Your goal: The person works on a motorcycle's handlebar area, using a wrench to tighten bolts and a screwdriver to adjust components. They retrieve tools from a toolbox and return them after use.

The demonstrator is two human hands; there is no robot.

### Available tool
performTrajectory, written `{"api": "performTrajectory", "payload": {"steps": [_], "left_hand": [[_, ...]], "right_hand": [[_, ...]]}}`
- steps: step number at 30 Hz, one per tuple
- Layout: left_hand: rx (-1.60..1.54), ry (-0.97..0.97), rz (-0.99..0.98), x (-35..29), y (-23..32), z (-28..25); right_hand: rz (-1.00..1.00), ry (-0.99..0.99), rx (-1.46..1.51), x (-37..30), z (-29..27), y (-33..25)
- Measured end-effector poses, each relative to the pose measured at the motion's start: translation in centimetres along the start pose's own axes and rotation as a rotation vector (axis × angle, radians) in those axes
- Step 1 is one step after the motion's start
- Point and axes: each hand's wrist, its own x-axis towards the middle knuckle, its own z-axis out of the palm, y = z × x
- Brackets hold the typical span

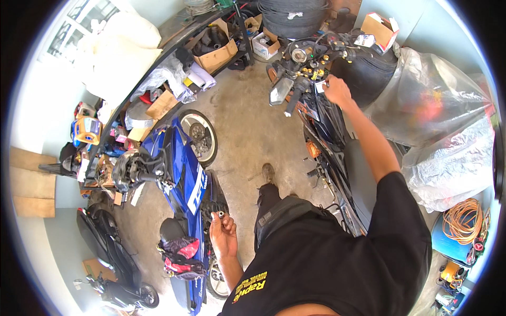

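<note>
My left hand (223, 235) is raised beside the blue motorcycle (196, 187), fingers curled around a small ring-shaped metal piece (220, 214), perhaps a nut or socket. My right arm stretches forward to the black motorcycle (337, 152) on the right. There my right hand (338, 91) is closed near the handlebar and its cluster of gold-coloured fittings (315, 73). A small white piece (320, 86) shows at its fingertips; whether I grip it or it sits on the motorcycle, I cannot make out.
Boxes and parts crowd a shelf (153, 79) on the left. Stacked tyres (292, 18) stand at the back. Plastic sheeting (427, 100) covers something at right, above a coiled orange hose (463, 221). A dark scooter (118, 263) is parked lower left. Concrete floor (240, 121) runs between the motorcycles.
</note>
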Motion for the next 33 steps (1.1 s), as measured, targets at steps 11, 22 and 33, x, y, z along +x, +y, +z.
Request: {"api": "performTrajectory", "payload": {"steps": [11,22,33], "left_hand": [[0.281,0.034,-0.039,16.7,9.0,7.4],[0.410,-0.038,-0.144,24.4,7.7,16.6],[0.735,-0.212,-0.062,25.5,0.1,32.3]], "right_hand": [[-0.035,-0.175,-0.435,18.2,8.6,1.7],[-0.437,-0.195,-0.651,20.0,5.3,3.2],[-0.440,-0.432,0.738,2.6,-10.7,-18.6]]}}
